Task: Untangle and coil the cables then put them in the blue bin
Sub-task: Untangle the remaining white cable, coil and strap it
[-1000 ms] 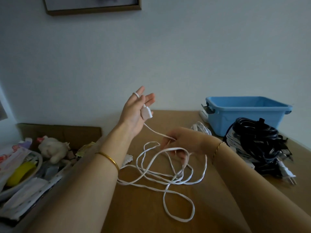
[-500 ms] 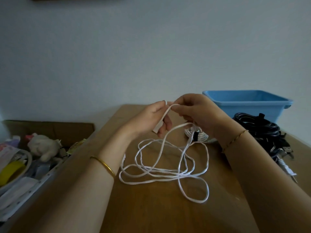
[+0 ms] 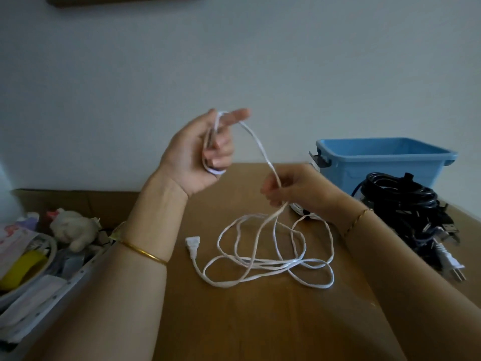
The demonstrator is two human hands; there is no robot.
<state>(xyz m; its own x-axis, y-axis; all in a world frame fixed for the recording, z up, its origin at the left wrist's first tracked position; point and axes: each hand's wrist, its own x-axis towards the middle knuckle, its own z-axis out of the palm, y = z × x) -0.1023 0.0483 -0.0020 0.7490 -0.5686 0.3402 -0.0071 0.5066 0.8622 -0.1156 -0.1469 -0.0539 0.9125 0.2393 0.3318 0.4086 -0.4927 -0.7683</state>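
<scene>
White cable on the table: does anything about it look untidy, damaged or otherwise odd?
Yes, untidy: most of the white cable lies on the table in loose loops that cross each other, its connector end free beside them. Only a few turns are round the left hand; the right hand pinches the strand. No damage shows.

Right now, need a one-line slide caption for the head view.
Left hand holds loops of the white cable, right hand pinches the strand above the tangle on the table; blue bin behind.

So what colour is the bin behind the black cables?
Blue; the bin shows best in the head view.
</scene>
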